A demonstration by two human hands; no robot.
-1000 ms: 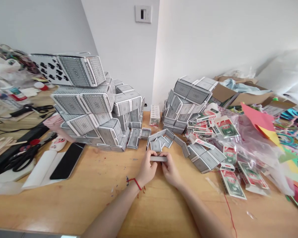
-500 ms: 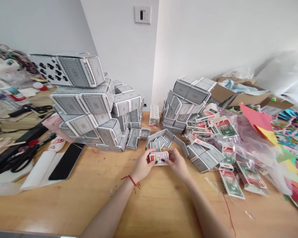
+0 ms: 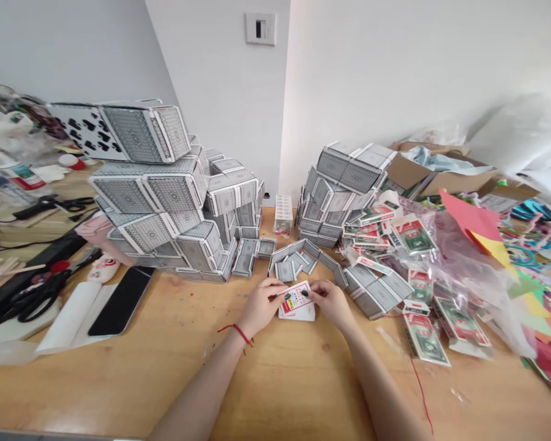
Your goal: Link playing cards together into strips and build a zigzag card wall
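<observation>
Between my hands is a white playing card [image 3: 296, 298] with red and yellow print, tilted above other white cards [image 3: 304, 314] lying on the table. My left hand [image 3: 264, 304] pinches its left edge. The fingers of my right hand [image 3: 329, 302] are closed on its upper right corner. Just beyond, several grey-backed cards [image 3: 285, 271] lie inside a low curved wall of folded cards [image 3: 329, 262]. A block of joined grey cards [image 3: 380, 292] sits to the right of my right hand.
Tall stacks of card blocks stand at left [image 3: 174, 190] and right [image 3: 344, 184]. A phone [image 3: 122, 300] and black scissors [image 3: 39, 294] lie at left. Wrapped card packs [image 3: 425, 337], plastic film and coloured paper [image 3: 468, 223] crowd the right. A clear case [image 3: 283, 214] stands at the back.
The printed card has turned from nearly level to slanted, its right end raised. More of the white cards beneath now shows. Both hands have shifted slightly.
</observation>
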